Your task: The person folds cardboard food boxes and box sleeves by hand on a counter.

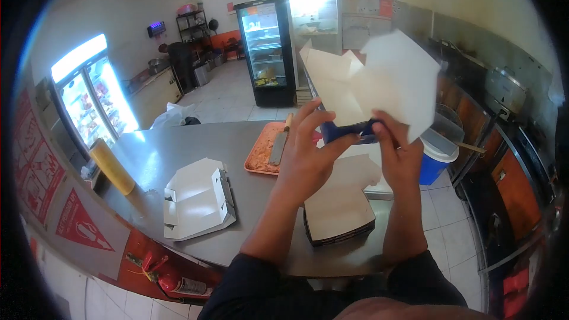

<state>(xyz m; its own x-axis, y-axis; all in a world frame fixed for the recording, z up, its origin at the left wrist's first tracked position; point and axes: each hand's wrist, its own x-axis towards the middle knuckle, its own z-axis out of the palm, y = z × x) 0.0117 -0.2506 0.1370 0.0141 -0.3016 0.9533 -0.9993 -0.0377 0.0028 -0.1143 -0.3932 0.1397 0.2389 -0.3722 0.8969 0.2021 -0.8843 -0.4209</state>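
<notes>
A partly folded cardboard food box (pixel 349 86), pale inside and dark blue outside, is held up over the table in both hands. My left hand (pixel 311 148) grips its near left corner, fingers along the side and thumb at the near edge. On the right, my right hand (pixel 400 145) pinches the near right corner where a flap folds. Below them lies a stack of flat box blanks (pixel 338 198) with dark printed edges. To the left, another opened white box (pixel 198 198) rests on the steel table (pixel 255 201).
An orange tray (pixel 258 157) of reddish food holds a broad metal blade (pixel 277 148) with a wooden handle. A yellow roll (pixel 111 166) stands at the table's left. Beyond the right edge is a blue bucket (pixel 435 163). A fire extinguisher (pixel 178 281) hangs at lower left.
</notes>
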